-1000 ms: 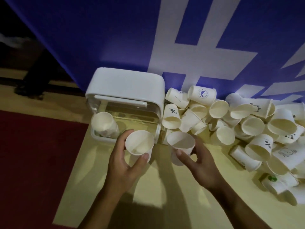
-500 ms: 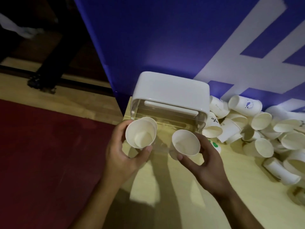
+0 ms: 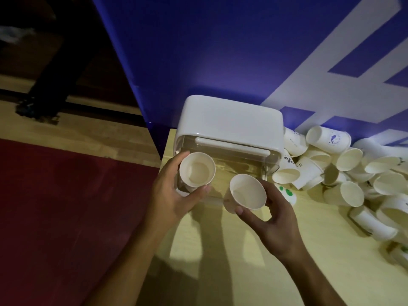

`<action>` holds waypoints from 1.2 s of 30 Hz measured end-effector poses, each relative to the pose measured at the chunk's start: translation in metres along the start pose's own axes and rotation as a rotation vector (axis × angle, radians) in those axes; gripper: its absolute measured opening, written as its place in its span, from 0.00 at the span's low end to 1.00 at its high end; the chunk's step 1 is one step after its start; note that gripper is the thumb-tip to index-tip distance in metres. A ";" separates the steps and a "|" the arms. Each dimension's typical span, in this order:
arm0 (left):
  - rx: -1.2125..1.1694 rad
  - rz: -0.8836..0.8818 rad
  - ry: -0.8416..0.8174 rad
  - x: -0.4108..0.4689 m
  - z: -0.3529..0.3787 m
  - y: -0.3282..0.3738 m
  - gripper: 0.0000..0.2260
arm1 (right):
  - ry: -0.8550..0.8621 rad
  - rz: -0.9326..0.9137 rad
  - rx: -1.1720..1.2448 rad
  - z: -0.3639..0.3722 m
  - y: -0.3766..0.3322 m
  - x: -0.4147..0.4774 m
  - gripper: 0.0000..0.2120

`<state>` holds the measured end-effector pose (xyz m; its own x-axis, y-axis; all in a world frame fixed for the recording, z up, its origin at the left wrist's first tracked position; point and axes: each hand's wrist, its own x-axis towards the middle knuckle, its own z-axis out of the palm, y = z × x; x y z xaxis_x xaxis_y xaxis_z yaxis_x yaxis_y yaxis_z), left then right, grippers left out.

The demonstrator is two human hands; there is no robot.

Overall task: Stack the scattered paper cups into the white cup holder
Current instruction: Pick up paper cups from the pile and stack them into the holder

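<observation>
1. The cup holder (image 3: 231,122) was glossy white on top, with a clear, see-through front.
2. The upright cup (image 3: 197,169) and the tilted cup (image 3: 247,192) were plain white, shading to cream inside.
3. The scattered cups (image 3: 351,195) were white as well. Among them lay a blue-emblem cup (image 3: 329,138), a green-dotted cup (image 3: 287,192) and a black-lettered cup (image 3: 288,160).
4. The backdrop (image 3: 220,51) was deep blue, crossed by broad white bands.
5. The table (image 3: 309,250) was pale yellow with a faint wood grain.
6. The carpet (image 3: 66,217) was dark red, and the floor strip (image 3: 88,133) was light tan wood.

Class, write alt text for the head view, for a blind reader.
The left hand holds a cup and the right hand a second cup, in front of the white holder. A heap of cups lies on the table at right.
</observation>
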<state>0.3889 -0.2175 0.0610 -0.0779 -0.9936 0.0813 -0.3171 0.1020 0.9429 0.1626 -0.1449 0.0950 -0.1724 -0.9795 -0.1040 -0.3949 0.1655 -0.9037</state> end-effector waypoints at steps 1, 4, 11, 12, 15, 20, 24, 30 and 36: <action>0.023 -0.002 -0.011 0.002 0.001 -0.002 0.35 | 0.001 -0.002 -0.002 0.000 0.000 0.001 0.28; 0.065 -0.015 -0.059 0.005 0.004 -0.009 0.30 | 0.000 -0.003 0.000 0.001 0.001 0.003 0.26; 0.094 -0.050 -0.087 0.005 0.007 -0.023 0.30 | 0.012 0.009 -0.007 0.004 0.002 0.007 0.26; 0.086 -0.056 -0.087 0.005 0.007 -0.023 0.30 | 0.013 0.010 -0.008 0.005 0.002 0.007 0.26; 0.063 -0.078 -0.105 0.005 0.007 -0.025 0.33 | 0.037 0.008 -0.017 0.008 0.000 0.008 0.26; 0.045 -0.089 -0.119 -0.005 -0.004 -0.024 0.35 | 0.100 -0.039 -0.002 0.018 -0.011 0.010 0.26; -0.070 -0.031 0.027 -0.016 -0.013 0.000 0.25 | 0.132 -0.104 0.032 0.033 -0.025 0.016 0.27; -0.088 0.053 -0.016 -0.002 -0.011 0.019 0.22 | 0.121 -0.168 0.013 0.057 -0.034 0.027 0.30; -0.093 0.051 -0.018 -0.001 -0.010 0.015 0.14 | 0.083 -0.167 0.016 0.070 -0.031 0.033 0.32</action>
<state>0.3936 -0.2150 0.0780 -0.1089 -0.9862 0.1246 -0.2234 0.1465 0.9637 0.2328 -0.1907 0.0906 -0.1794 -0.9804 0.0818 -0.4100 -0.0011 -0.9121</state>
